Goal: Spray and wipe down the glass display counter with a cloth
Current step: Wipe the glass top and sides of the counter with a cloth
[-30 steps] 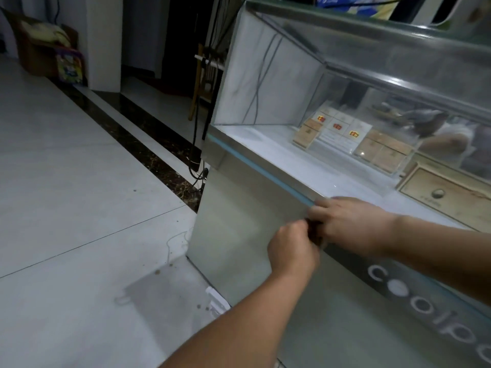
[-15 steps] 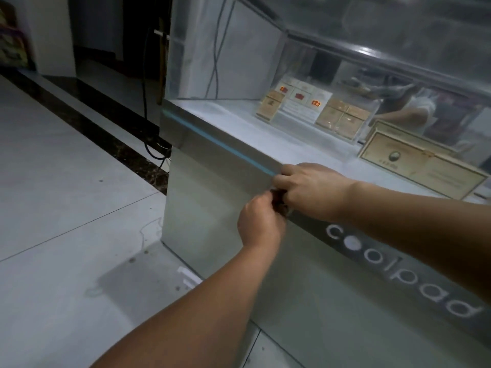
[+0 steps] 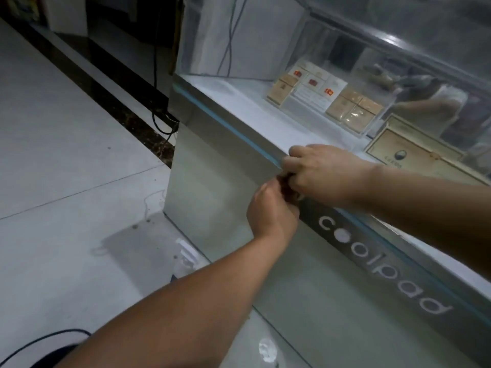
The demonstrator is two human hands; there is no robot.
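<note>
The left hand (image 3: 271, 208) and right hand (image 3: 318, 171) have been kept at the front trim of the counter (image 3: 212, 181), fingers curled round a small dark thing (image 3: 286, 181), perhaps a cloth. Only the view has shifted, so wiping is judged not yet begun.

Glass counter (image 3: 265, 35) — glossy; metal trim (image 3: 225, 128) — brushed.
</note>
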